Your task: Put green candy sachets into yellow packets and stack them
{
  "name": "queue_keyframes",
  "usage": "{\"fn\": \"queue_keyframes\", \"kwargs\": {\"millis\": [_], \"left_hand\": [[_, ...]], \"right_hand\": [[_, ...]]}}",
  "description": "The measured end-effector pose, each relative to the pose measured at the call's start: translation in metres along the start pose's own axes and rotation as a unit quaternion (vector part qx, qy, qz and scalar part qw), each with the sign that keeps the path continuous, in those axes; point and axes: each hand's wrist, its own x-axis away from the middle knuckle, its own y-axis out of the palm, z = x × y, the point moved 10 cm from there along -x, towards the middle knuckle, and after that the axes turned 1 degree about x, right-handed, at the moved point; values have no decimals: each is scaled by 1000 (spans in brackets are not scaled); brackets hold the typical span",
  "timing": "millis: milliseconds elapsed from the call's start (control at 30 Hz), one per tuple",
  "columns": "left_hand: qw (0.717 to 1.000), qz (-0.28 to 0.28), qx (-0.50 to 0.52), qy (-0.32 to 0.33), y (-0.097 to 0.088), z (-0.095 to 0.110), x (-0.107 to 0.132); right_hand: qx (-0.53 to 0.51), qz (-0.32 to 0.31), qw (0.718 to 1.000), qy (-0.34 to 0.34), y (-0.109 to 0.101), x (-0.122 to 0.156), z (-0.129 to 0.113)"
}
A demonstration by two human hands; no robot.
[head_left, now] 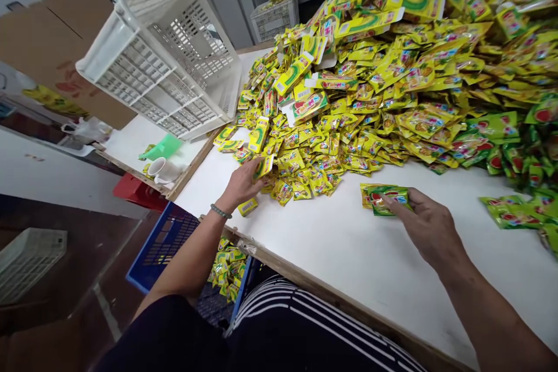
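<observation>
A big heap of yellow and green sachets (pixel 392 70) covers the far half of the white table (pixel 349 244). My left hand (pixel 242 185) reaches into the heap's near left edge, its fingers pinched on a yellow sachet (pixel 263 166). A small yellow packet (pixel 247 207) lies on the table just by that wrist. My right hand (pixel 429 226) rests on the table with its fingers pressed on a small stack of green sachets (pixel 383 198), apart from the heap.
A white plastic crate (pixel 165 58) leans tilted at the table's left end. Below the table edge a blue crate (pixel 161 244) holds more yellow sachets (pixel 226 270). A white cup (pixel 159 168) and a green scoop (pixel 163 148) sit on a lower surface. Green sachets (pixel 518 209) lie at the right.
</observation>
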Motion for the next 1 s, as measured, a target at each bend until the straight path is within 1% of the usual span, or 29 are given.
{"fn": "queue_keyframes", "kwargs": {"millis": [33,67,100,133,167,200,233,267,300,333,400,433,467,533,600,633,733,800,867,900,933,1000], "left_hand": [[995,24,93,-2,-4,8,-1],[979,33,199,-1,-2,19,-2],[951,23,310,2,5,33,-4],[911,-5,412,0,17,49,-6],[869,-44,493,-9,34,67,-9],[831,-85,549,-22,52,86,-10],[803,-125,582,-32,70,105,-11],[786,-156,598,-38,86,122,-11],[780,-176,599,-39,99,136,-10],[784,-186,591,-34,108,147,-10],[807,-184,561,-12,119,160,-11],[817,-177,548,2,121,163,-12],[824,-170,541,15,122,165,-12],[823,-162,543,31,122,164,-11],[820,-159,548,33,124,162,-10],[824,-161,543,32,125,161,-9],[855,-161,492,43,126,161,-7],[869,-155,468,50,125,163,-7],[866,-160,472,42,127,163,-8],[857,-170,486,31,129,163,-9],[844,-183,504,18,133,163,-9],[809,-210,549,-10,139,164,-7]], "right_hand": [[-13,2,1000,3,1,-1,1],[-29,3,1000,5,2,-2,2],[-45,1,999,7,3,-3,2],[-57,-1,998,6,5,-3,2],[-68,-3,998,6,6,-3,0],[-77,-2,997,6,6,-3,-2],[-85,3,996,5,4,-4,-4],[-95,14,995,3,1,-4,-7],[-105,29,994,-2,-4,-5,-10],[-113,47,992,-8,-9,-6,-12],[-115,73,990,-24,-19,-8,-18],[-105,72,991,-29,-20,-9,-20],[-85,61,994,-31,-20,-10,-22],[-26,21,999,-27,-14,-11,-23],[40,-14,999,-23,-8,-11,-23],[69,-25,997,-30,-5,-11,-24],[117,-34,989,-78,2,-9,-32],[108,-15,989,-98,3,-9,-35],[69,28,993,-86,-2,-10,-32],[45,49,995,-71,-4,-10,-28],[23,68,996,-54,-6,-10,-25],[-2,92,995,-30,-8,-8,-20]]}}
